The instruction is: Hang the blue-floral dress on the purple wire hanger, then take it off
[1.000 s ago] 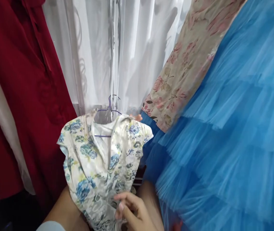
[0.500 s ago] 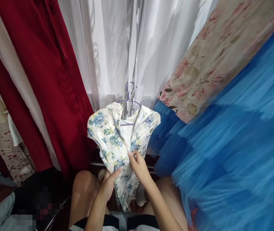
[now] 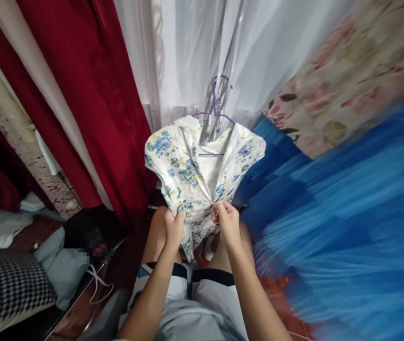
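Observation:
A white blouse (image 3: 179,163) with blue and yellow flowers hangs on a purple wire hanger (image 3: 213,97) in front of me. Its short sleeves spread to both sides, and the neckline forms an open V. My left hand (image 3: 174,228) grips the blouse's left edge near the waist, thumb on the front. At the bottom of the V, my right hand (image 3: 227,218) has its fingers closed on the front of the blouse. The lower part of the garment hangs bunched between my knees.
White drapes (image 3: 184,57) hang behind the hanger. Red fabric (image 3: 92,94) is on the left; a floral cloth (image 3: 329,118) and blue tulle (image 3: 347,213) are on the right. Lower left stands a black seat (image 3: 81,218) with a houndstooth bag (image 3: 21,279) and a white cord (image 3: 97,284).
My view has tilted down and left. The blouse now appears higher and nearer, with both hands still on it. My left hand's grip has moved to the blouse's edge.

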A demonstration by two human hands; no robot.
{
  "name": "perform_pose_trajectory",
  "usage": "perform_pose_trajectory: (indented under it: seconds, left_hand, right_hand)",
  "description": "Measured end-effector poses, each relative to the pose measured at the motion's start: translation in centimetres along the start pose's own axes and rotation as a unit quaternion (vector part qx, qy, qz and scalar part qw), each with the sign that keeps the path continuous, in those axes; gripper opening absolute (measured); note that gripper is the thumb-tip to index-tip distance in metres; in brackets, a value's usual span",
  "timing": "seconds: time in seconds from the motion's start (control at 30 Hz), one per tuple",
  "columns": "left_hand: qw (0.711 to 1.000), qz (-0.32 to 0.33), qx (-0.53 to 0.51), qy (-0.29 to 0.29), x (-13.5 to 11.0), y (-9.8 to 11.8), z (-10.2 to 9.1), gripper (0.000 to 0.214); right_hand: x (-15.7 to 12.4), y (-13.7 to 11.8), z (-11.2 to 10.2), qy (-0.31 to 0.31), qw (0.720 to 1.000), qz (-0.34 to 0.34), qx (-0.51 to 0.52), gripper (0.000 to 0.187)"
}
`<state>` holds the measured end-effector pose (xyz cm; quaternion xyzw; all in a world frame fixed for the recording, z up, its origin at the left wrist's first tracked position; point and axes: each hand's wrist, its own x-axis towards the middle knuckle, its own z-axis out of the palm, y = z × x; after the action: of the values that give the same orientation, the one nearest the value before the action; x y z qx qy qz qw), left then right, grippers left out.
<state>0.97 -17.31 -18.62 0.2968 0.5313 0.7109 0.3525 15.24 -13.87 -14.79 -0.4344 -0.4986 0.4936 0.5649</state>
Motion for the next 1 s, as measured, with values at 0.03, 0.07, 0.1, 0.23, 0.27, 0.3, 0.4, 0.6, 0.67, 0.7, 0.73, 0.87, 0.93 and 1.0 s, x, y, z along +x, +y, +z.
perform_pose_trajectory:
  seconds: [0.03,0.07,0.1,0.23,0.27,0.3,0.4,0.6,0.67,0.7,0.73,0.87,0.93,1.0]
  left_hand:
    - [0.998,0.045,0.033,0.027,0.1,0.1,0.2,0.048]
    - [0.991,0.104,0.070,0.057,0.1,0.1,0.5,0.056]
    - [0.975,0.174,0.111,0.077,0.1,0.1,0.8,0.062]
    - [0.904,0.335,0.251,-0.090,0.3,-0.5,2.2,0.034]
    - [0.891,0.330,0.273,-0.152,0.5,-0.8,2.5,0.020]
    - [0.880,0.319,0.290,-0.198,0.7,-1.0,2.9,0.010]
    - [0.869,0.308,0.305,-0.238,1.1,-1.5,3.6,0.009]
    - [0.839,0.321,0.316,-0.306,1.5,-0.7,3.6,0.017]
    - [0.829,0.323,0.332,-0.314,1.9,-0.1,3.1,0.019]
    - [0.821,0.325,0.349,-0.314,2.2,0.0,2.7,0.018]
    - [0.811,0.328,0.371,-0.311,2.5,0.1,2.3,0.017]
    - [0.772,0.342,0.459,-0.274,3.9,-0.6,0.2,0.013]
    - [0.784,0.346,0.457,-0.237,5.1,-0.3,-0.3,0.012]
    - [0.818,0.360,0.406,-0.193,6.6,1.7,0.2,0.013]
  right_hand:
    - [0.0,0.0,0.1,-0.015,1.000,0.016,0.003,0.027]
    - [0.0,0.0,0.1,-0.031,0.999,0.033,0.008,0.025]
    - [0.1,-0.1,0.2,-0.047,0.998,0.050,0.014,0.024]
    - [-0.2,-0.4,0.3,-0.080,0.992,0.090,0.033,0.023]
    - [-0.4,-0.5,0.2,-0.078,0.992,0.089,0.034,0.022]
    - [-0.5,-0.7,0.2,-0.075,0.993,0.085,0.032,0.021]
    - [-0.2,-1.3,0.0,-0.073,0.993,0.082,0.045,0.017]
    - [7.9,-7.3,1.1,-0.046,0.991,0.051,0.116,0.020]
    - [11.5,-10.6,2.3,-0.053,0.989,0.038,0.133,0.016]
    - [13.0,-12.1,3.0,-0.054,0.988,0.029,0.140,0.014]
    - [14.1,-13.3,3.7,-0.055,0.988,0.020,0.146,0.013]
    - [15.3,-15.2,5.4,-0.041,0.987,-0.031,0.150,0.013]
    - [14.4,-14.8,5.5,-0.038,0.988,-0.065,0.138,0.014]
    - [13.4,-14.0,5.3,-0.044,0.987,-0.099,0.117,0.014]
